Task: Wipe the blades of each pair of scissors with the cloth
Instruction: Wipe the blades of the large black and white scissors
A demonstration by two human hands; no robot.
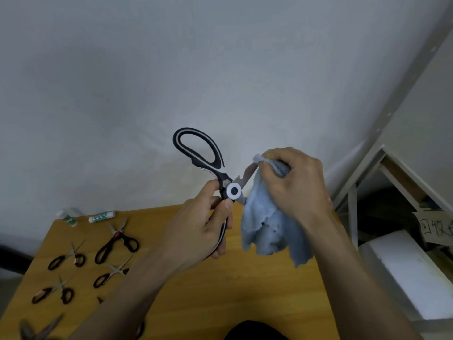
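My left hand (198, 224) grips the lower handle of a large pair of black-and-white kitchen scissors (210, 168), held up above the table with its blades spread and its white pivot facing me. My right hand (291, 182) pinches a pale blue cloth (267, 229) around the upper blade near its tip. The rest of the cloth hangs down and hides the lower blade. Several smaller black-handled scissors (117, 241) lie on the left part of the wooden table (245, 290).
Two white glue sticks (101, 216) lie at the table's far left edge by the white wall. A metal shelf frame (362, 182) and a white foam block (411, 268) stand to the right of the table. One grey-handled tool (36, 330) lies at the bottom left.
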